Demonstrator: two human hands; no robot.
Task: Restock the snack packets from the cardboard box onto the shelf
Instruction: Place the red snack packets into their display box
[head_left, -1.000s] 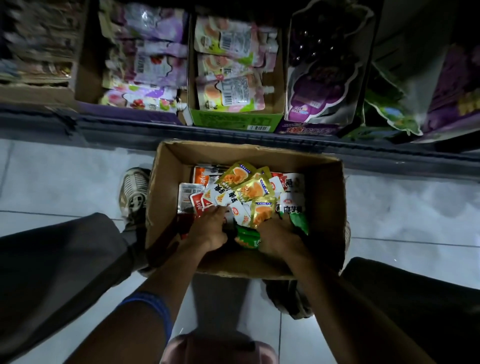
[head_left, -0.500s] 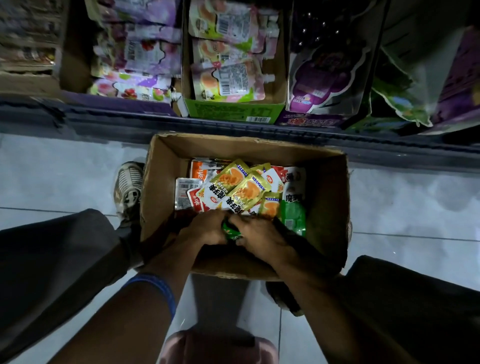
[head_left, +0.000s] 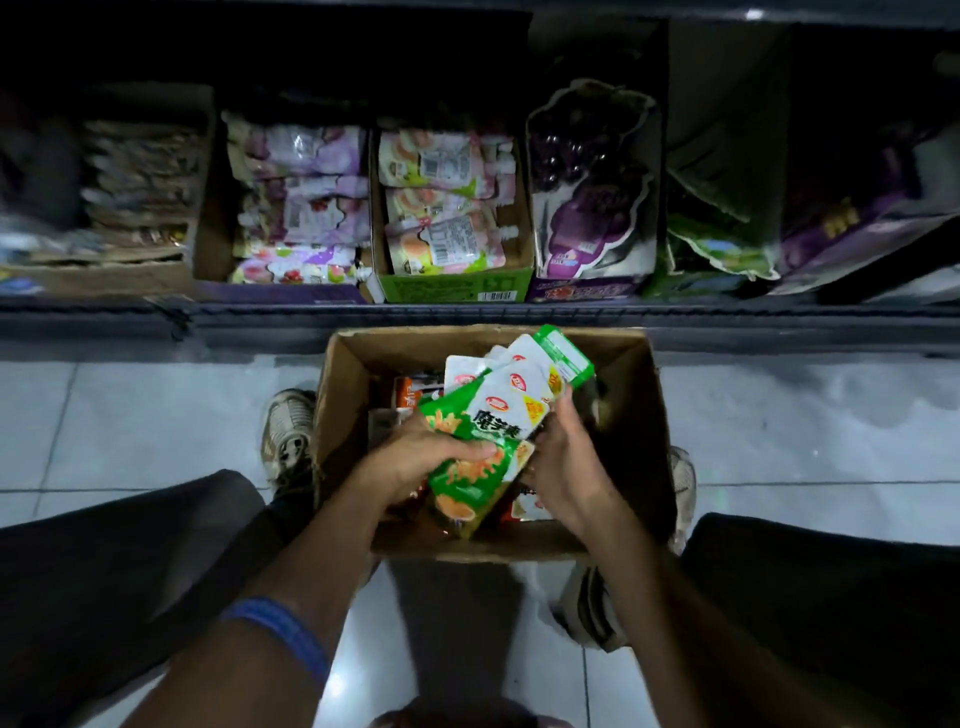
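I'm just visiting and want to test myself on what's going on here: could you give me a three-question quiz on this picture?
1. True or false: both hands grip the bunch of snack packets.
2. The cardboard box stands on: A) the shelf B) the floor C) a lap?
3. What colour is the band on the left forearm?

Key: 1 true: left hand and right hand both hold it. 2 B. 3 blue.

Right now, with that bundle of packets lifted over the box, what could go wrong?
1. The packets are fanned out between the left hand and the right hand, so the top ones may slide off.
2. The shelf trays in front look full, so there may be little room.
3. The dim light may hide which tray matches.
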